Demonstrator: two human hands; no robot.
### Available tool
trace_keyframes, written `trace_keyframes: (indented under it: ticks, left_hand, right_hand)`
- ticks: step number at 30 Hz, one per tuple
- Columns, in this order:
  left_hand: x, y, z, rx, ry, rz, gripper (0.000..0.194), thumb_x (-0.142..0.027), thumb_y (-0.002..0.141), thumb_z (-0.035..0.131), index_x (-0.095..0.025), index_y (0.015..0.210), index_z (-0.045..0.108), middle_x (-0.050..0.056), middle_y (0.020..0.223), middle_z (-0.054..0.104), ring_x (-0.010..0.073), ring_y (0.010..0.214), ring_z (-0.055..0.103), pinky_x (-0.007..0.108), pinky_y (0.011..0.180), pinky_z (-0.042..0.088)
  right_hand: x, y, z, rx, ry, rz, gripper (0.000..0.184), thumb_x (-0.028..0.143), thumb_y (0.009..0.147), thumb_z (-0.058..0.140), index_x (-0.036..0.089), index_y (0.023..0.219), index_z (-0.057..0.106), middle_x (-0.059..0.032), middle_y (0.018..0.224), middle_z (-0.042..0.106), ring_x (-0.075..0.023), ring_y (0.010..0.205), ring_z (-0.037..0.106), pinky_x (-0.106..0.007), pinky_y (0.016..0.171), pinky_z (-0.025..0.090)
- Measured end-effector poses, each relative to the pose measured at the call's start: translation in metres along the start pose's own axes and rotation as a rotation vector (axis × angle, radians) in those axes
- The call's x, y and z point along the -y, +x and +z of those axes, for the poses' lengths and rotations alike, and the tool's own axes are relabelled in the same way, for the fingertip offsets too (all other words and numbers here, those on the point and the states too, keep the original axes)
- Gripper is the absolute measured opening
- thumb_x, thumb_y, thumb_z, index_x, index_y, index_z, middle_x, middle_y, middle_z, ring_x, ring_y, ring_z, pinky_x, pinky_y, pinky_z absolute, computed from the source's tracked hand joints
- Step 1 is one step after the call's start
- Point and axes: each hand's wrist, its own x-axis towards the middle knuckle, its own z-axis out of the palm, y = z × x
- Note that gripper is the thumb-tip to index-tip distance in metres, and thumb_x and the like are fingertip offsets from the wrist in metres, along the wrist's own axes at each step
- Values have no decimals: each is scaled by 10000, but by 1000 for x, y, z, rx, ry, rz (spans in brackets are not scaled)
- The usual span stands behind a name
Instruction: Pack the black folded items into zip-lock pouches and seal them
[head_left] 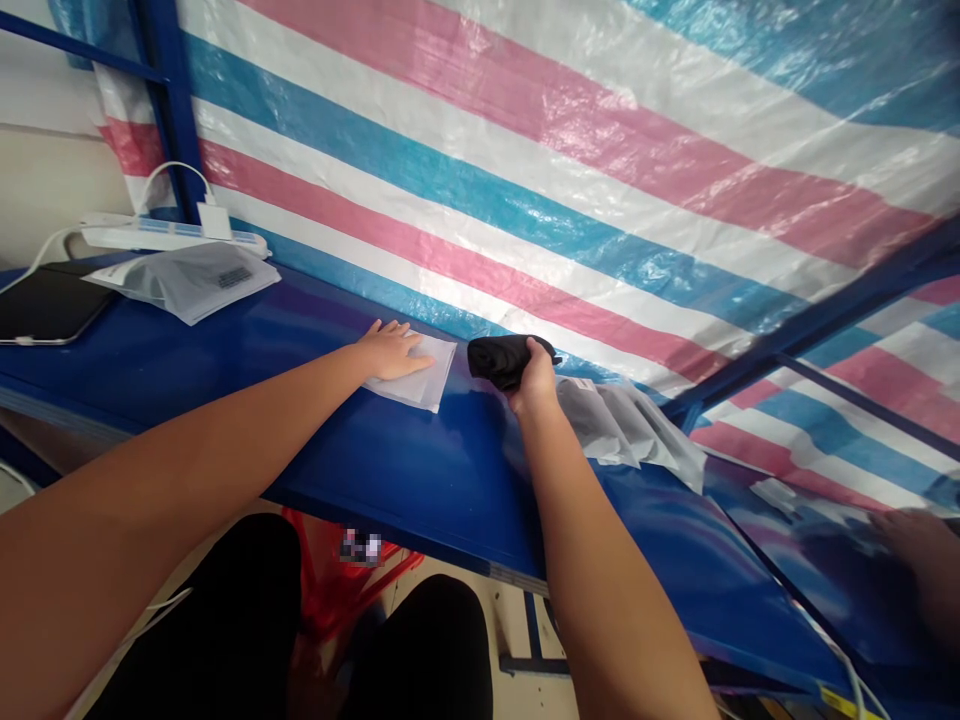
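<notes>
My left hand [395, 352] lies flat, fingers spread, on a frosted white plastic bag [431, 385] on the blue table [420, 460]. To its right, my right hand [535, 378] grips a rolled-up black cloth [496, 360], thumb on top. The cloth's kind of garment, if it is one, does not show. Just beyond my right wrist, several frosted plastic bags [615, 425] lie overlapping one another near the striped sheet.
At the left are another frosted bag [191, 280], a white power strip [135, 235] with a plugged-in charger [214, 218] and a black tablet-like device [49, 305]. A striped plastic sheet [480, 200] hangs behind the table. A red stool [322, 580] stands below.
</notes>
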Motion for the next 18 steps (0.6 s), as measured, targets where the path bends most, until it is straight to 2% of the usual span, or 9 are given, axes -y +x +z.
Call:
trace_keyframes:
  ticks: [3, 7, 9, 13, 16, 18]
  left_hand:
    - [1, 0, 1, -17, 10, 73, 799, -716, 910, 416, -267, 1571, 414, 93, 1686, 250, 335, 1580, 133, 547, 1271, 26]
    - [-1, 2, 5, 19, -66, 239, 601, -492, 973, 398, -303, 1541, 454, 43, 1680, 286, 281, 1545, 273, 462, 1255, 217]
    - [-4, 2, 6, 39, -115, 260, 562, -496, 965, 419, -334, 1496, 510, 27, 1645, 369, 284, 1519, 328, 454, 1237, 263]
    - [-14, -2, 6, 64, -74, 255, 576, -583, 939, 458, -382, 1475, 519, 22, 1630, 397, 334, 1536, 269, 568, 1242, 179]
    - [-22, -7, 6, 67, -16, 248, 555, -549, 947, 465, -392, 1478, 510, 28, 1637, 382, 364, 1529, 261, 616, 1227, 153]
    - [-26, -10, 7, 11, -13, 242, 483, -497, 968, 443, -375, 1416, 576, 40, 1594, 449, 371, 1496, 321, 620, 1215, 173]
  right_hand:
    - [0, -3, 1, 60, 30, 57, 298, 463, 897, 557, 232, 1073, 626, -20, 773, 697, -212, 673, 687, -339, 564, 608]
    - [0, -20, 12, 245, 49, 159, 253, 425, 904, 570, 208, 1007, 651, -43, 783, 719, -217, 709, 700, -328, 604, 617]
    - [0, -30, 18, 359, 43, 166, 266, 436, 897, 591, 204, 1009, 656, -55, 792, 726, -233, 728, 708, -354, 640, 629]
    - [-2, -43, 25, 525, 24, 227, 290, 424, 898, 584, 188, 1043, 668, -77, 799, 732, -261, 757, 718, -414, 698, 643]
    - [-6, -44, 26, 539, -12, 271, 294, 415, 883, 612, 182, 1052, 673, -78, 777, 730, -263, 750, 716, -410, 700, 645]
    - [-7, -42, 26, 500, -19, 236, 285, 422, 865, 647, 198, 1041, 670, -61, 746, 720, -257, 735, 711, -395, 696, 644]
